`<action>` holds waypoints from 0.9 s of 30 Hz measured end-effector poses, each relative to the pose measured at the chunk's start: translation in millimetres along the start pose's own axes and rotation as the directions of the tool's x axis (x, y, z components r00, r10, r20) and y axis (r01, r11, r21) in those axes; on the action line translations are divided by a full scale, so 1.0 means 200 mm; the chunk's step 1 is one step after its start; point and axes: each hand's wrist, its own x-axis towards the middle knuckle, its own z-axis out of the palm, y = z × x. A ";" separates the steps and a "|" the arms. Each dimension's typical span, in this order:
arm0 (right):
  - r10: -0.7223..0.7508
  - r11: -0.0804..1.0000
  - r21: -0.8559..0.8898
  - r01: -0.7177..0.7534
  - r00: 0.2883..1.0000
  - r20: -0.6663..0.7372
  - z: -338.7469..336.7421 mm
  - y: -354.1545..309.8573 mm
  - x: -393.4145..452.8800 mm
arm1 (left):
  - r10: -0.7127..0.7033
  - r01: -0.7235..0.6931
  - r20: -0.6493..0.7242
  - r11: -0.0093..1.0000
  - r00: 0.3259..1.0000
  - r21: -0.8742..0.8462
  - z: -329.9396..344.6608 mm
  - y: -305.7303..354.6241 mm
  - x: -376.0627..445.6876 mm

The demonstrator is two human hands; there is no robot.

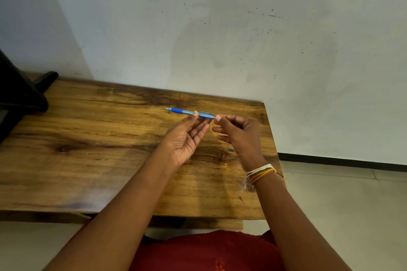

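The pale wall (220,39) meets the far edge of the one wooden tabletop (99,149), so nothing can pass beyond that edge. The tabletop's right edge and near edge drop to light floor (341,204), which lies open on the right. A wide stretch of bare wood runs from the middle to the left, up to one black object (19,92) that the frame's left border cuts off; what it is cannot be told. One red garment (209,251) shows below the near edge, cut off by the bottom border.

Two forearms reach in over the wood. The left grip (187,138) lies palm up and pinches the one blue pen (185,112) between thumb and fingers, above the far right part of the tabletop, tip pointing left. The right grip (237,136) is curled, one fingertip at the pen's rear end; whether it pinches that end cannot be told. Several thread bands (259,174) circle the right wrist. One small bluish speck (231,150) beside that hand is too small to make out
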 end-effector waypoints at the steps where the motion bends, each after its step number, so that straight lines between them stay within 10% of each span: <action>1: 0.001 1.000 0.009 -0.001 1.000 -0.006 0.00 0.00 0.00 | -0.001 0.001 -0.003 1.000 1.000 0.005 0.00 0.00 0.00; 20: 0.003 1.000 0.009 -0.001 0.982 -0.189 -0.11 -0.05 0.03 | -0.183 0.208 0.105 0.920 0.978 -0.333 0.04 -0.07 -0.04; 27: -0.034 0.854 -0.505 -0.128 0.954 -0.299 -0.28 0.08 0.10 | -0.247 0.275 0.138 0.927 0.959 -0.256 0.09 -0.14 -0.05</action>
